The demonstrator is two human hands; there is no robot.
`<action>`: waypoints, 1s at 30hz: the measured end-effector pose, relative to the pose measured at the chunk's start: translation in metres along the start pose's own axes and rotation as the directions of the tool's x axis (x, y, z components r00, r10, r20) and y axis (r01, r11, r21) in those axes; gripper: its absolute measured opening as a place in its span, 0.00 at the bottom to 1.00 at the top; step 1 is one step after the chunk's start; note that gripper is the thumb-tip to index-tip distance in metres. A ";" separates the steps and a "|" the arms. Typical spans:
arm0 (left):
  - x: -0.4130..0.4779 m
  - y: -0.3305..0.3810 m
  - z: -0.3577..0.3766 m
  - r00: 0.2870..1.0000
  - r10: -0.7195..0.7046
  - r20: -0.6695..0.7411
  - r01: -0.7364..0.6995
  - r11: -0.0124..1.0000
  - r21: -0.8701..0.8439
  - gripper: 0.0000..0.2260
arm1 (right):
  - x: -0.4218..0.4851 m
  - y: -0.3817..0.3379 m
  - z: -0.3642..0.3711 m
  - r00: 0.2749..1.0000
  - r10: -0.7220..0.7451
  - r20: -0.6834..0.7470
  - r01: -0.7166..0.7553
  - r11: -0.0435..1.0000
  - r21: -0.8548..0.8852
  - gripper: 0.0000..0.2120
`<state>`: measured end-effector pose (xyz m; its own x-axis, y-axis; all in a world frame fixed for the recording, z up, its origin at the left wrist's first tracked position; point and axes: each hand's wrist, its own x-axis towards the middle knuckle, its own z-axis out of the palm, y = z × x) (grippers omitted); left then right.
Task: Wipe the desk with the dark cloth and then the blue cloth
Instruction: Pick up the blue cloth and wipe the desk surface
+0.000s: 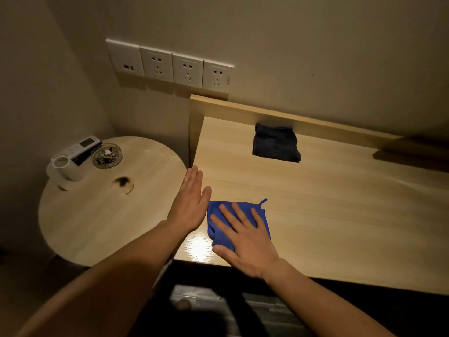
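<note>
the long pale wooden desk (340,190) is running along the wall with a raised back lip, and its near left corner is where the work is happening. the folded dark cloth (275,145) is lying at the back of the desk, touching the lip, well apart from both hands; set aside like that, it looks finished with, so the dark-cloth pass is likely over. the crumpled bright blue microfibre cloth (215,215) is lying near the front edge at the left end. the right hand (245,235) is lying flat on it, fingers spread and open, pressing down rather than pinching, which suits pushing the cloth across the surface. the left hand (190,200) is open too, fingers straight and together, holding nothing, placed just beside the blue cloth's left edge at the desk's corner; whether it is touching the desk i cannot tell. it may be steadying the body or guarding the edge.
</note>
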<state>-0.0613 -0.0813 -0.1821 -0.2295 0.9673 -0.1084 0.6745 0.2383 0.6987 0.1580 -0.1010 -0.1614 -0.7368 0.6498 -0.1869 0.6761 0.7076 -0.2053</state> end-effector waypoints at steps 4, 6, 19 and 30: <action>-0.004 0.003 0.000 0.999 0.021 0.037 -0.028 0.980 0.199 0.32 | -0.031 -0.013 -0.006 0.998 0.006 0.064 -0.019 0.979 0.204 0.30; -0.004 0.008 0.000 0.999 0.024 0.045 -0.039 0.925 0.379 0.33 | -0.045 -0.015 -0.006 0.984 0.075 0.160 -0.146 0.853 0.501 0.35; 0.010 0.022 0.003 0.983 0.098 0.153 -0.165 0.833 0.528 0.33 | 0.032 0.064 -0.134 0.796 0.572 0.199 -0.241 -0.003 0.971 0.25; 0.018 0.017 0.011 0.982 0.087 0.168 -0.172 0.779 0.603 0.36 | 0.120 0.106 -0.055 0.978 0.211 0.005 -0.211 0.978 0.000 0.39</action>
<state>-0.0464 -0.0589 -0.1794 -0.0489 0.9851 -0.1648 0.9879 0.0719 0.1371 0.1407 0.0672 -0.1526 -0.5779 0.7828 -0.2307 0.8161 0.5548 -0.1617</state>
